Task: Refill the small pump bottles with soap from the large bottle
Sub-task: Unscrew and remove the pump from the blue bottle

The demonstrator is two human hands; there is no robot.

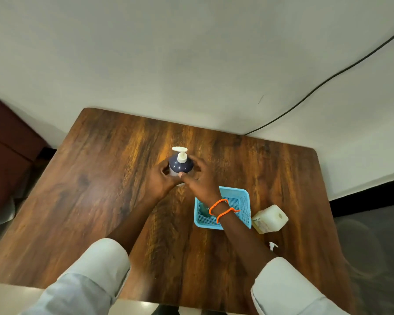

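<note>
Gripping the dark pump bottle, the left hand and right hand wrap its sides. A blue basket sits just beside it on the surface. The large white bottle lies beyond the basket.

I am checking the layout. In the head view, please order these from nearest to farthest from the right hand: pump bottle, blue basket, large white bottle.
From the right hand:
1. Pump bottle, in its grasp.
2. Blue basket, under the wrist.
3. Large white bottle, beyond the basket, rightward.
</note>
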